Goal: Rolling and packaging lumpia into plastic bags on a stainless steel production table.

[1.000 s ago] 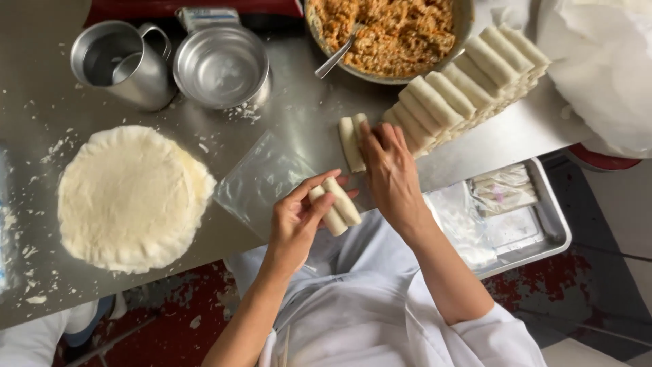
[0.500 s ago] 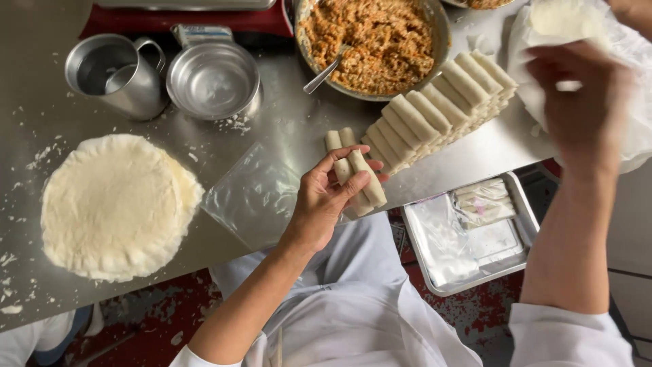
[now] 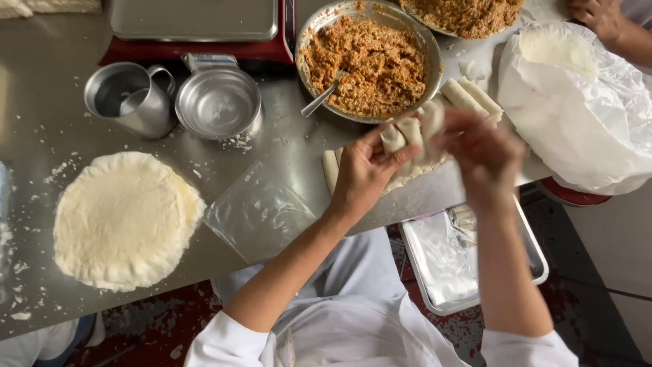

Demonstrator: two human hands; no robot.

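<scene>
My left hand (image 3: 363, 173) is raised over the steel table's front edge and grips a couple of white rolled pastries (image 3: 401, 134). My right hand (image 3: 483, 155), blurred by motion, is beside it, its fingers closed against another roll (image 3: 432, 117) of the same bunch. Behind the hands, a row of finished rolls (image 3: 470, 95) lies on the table. A large metal bowl of orange-brown filling (image 3: 370, 58) with a spoon (image 3: 320, 100) in it stands just beyond.
A stack of round white wrappers (image 3: 122, 217) and a clear plastic sheet (image 3: 258, 214) lie at the left. A metal mug (image 3: 129, 100) and a small steel bowl (image 3: 219, 102) stand behind them. A white bag of wrappers (image 3: 577, 102) is at the right, a lower tray (image 3: 530, 261) beneath. Another person's hand (image 3: 598, 15) shows at top right.
My left hand has lifted the rolls up and to the right, toward the stacked row. My right hand has come back from the white bag and met the rolls.
</scene>
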